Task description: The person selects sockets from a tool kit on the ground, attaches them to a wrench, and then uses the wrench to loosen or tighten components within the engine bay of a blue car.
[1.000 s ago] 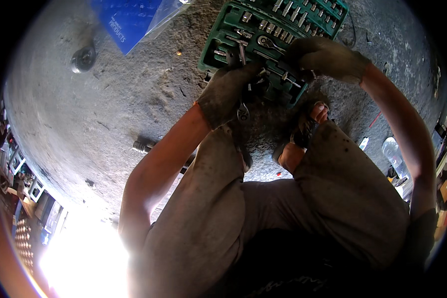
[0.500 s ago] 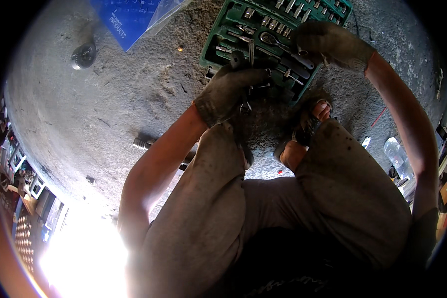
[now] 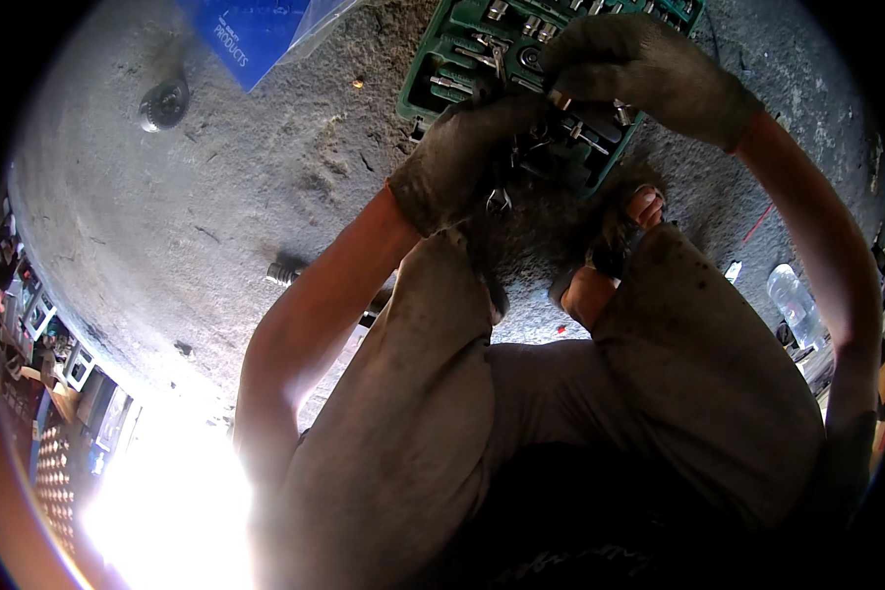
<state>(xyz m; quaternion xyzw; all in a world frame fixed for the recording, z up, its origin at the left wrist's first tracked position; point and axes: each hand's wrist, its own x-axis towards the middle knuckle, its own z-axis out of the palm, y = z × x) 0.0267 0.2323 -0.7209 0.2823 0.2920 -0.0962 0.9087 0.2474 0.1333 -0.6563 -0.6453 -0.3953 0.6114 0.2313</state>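
Note:
A green socket-set case (image 3: pixel 418 90) lies open on the ground, with rows of sockets, bits and a ratchet (image 3: pixel 531 59) in its moulded slots. My gloved left hand (image 3: pixel 457 147) is closed at the case's near left edge, around metal wrenches. The end of one wrench (image 3: pixel 499 202) sticks out below the glove, while the rest is mostly hidden. Over the case's right part, my gloved right hand (image 3: pixel 639 74) has its fingers curled together. Small shiny metal shows by its fingertips and under its palm, too dark to name. Both hands are close to each other.
A blue printed sheet in clear plastic (image 3: pixel 256 39) lies at the far left. Nearer stands a dark round metal part (image 3: pixel 164 105). A clear plastic bottle (image 3: pixel 795 300) lies to the right. My sandalled foot (image 3: pixel 644 208) is close to the case. Strong glare fills the lower left.
My right hand has moved left and nearer, toward my left hand, and now covers part of the ratchet. My left hand stays closed on the wrenches. The view has shifted slightly.

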